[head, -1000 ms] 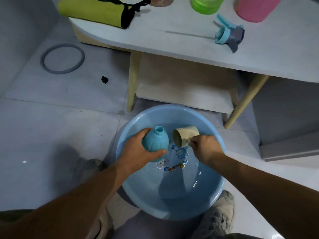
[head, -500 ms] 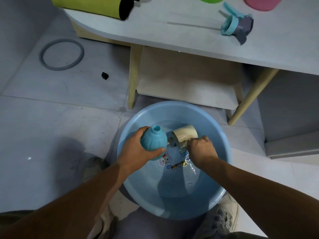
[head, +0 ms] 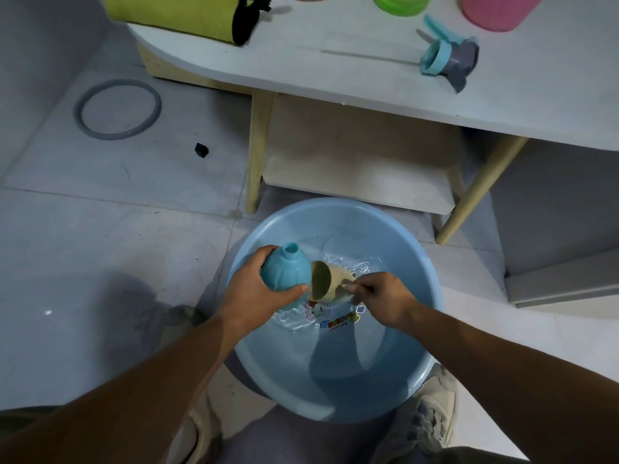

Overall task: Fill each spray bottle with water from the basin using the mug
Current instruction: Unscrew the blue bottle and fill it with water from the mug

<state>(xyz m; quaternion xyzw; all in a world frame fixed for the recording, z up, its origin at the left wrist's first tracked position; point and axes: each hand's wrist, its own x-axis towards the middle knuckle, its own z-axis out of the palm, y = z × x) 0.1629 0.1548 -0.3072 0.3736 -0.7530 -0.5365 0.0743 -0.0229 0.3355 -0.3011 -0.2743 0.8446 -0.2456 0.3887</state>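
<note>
A home's tiled floor (head: 100,236), with a low wooden table (head: 335,78) and washbasin (head: 418,329).

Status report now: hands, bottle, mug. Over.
Left hand grips blue bottle, uncapped, over basin. Right hand holds mug by handle, tipped sideways beside bottle. Nothing blocks bottle mouth.

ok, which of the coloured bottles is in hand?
The blue spray bottle, gripped by the left hand over the basin, neck open. The green bottle and pink bottle stand on the table, untouched.
</note>
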